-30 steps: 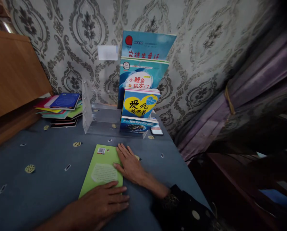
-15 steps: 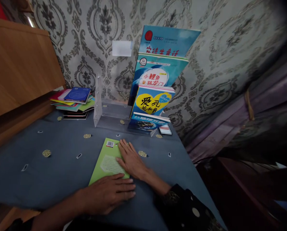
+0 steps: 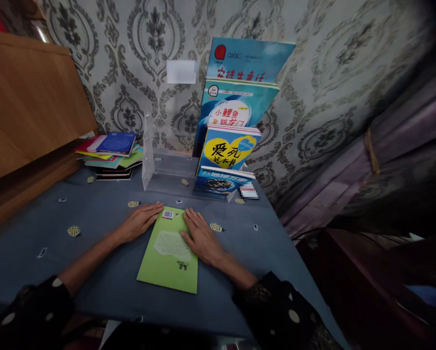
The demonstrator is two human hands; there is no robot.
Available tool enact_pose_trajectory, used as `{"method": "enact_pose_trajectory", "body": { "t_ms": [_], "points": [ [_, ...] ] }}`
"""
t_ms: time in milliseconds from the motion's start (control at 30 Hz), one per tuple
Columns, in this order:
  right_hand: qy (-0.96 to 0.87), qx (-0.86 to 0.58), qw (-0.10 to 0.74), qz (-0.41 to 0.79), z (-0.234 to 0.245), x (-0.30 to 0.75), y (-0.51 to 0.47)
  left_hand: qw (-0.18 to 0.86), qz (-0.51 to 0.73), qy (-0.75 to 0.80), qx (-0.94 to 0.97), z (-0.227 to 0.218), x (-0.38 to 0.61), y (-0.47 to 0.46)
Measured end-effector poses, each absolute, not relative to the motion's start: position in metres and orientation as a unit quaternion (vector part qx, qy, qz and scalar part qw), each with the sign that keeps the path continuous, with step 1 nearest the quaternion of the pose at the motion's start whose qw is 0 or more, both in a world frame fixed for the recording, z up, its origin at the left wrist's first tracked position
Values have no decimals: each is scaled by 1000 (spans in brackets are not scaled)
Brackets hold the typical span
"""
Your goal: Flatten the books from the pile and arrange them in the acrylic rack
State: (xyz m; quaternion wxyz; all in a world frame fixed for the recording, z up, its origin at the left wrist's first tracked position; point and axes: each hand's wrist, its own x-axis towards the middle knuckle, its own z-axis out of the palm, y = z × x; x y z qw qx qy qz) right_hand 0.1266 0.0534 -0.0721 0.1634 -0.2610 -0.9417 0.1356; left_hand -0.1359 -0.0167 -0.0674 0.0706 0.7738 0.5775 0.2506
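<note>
A green book [image 3: 169,262] lies flat on the table in front of me, with a barcode at its far left corner and a pale text panel. My left hand [image 3: 142,222] is at the book's far left corner, fingers stretched out and touching its edge. On the opposite side, my right hand [image 3: 200,238] rests along the right edge, with fingertips near the far right corner and the thumb over the cover. Both hands lie open. Beyond them stands a clear acrylic rack [image 3: 148,155], its right part filled with upright books such as a yellow-and-blue one [image 3: 227,149].
A pile of books [image 3: 116,144] lies at the back left, beside a wooden panel [image 3: 31,92]. The table [image 3: 104,272] has a blue-grey cloth with pineapple prints. Patterned wallpaper rises behind, and a tied curtain [image 3: 335,170] hangs at the right.
My left hand has moved from the near part of the green book up to its far left corner, uncovering the near end. The right hand stays on the right edge.
</note>
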Motion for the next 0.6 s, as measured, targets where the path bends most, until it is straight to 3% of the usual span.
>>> {"method": "enact_pose_trajectory", "body": {
  "t_ms": [600],
  "points": [
    [-940,-272,157,135,-73,124,52,83,252,523,810,-61,-134,-65]
  ]
}}
